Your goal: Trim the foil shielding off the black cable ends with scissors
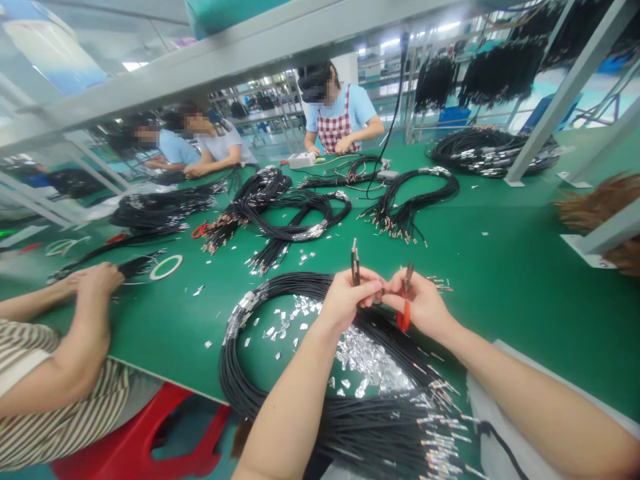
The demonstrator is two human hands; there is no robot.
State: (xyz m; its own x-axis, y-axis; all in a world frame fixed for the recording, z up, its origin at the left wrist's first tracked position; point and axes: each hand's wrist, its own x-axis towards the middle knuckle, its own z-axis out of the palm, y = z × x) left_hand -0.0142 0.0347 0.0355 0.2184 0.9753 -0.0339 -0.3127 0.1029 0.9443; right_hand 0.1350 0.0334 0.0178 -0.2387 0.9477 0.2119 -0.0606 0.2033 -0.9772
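Observation:
My left hand (345, 301) is closed around black cable ends (355, 267), whose stripped tips point up above the fingers. Close beside it, my right hand (426, 308) is closed with a small pair of red-handled scissors (404, 318) in it; the blade points upward. The fingertips of both hands meet, and what lies between them is too small to make out. Beneath my hands a large coil of black cables (235, 353) rests on the green table, with many stripped ends at its lower right. Scraps of silver foil (373, 363) are scattered inside the coil.
More black cable bundles (305, 230) lie farther back, with another coil (490, 150) at the back right. A roll of tape (166, 267) sits to the left, near a co-worker's hands (97, 280). Metal shelf posts (560, 100) stand on the right. Other people work across the table.

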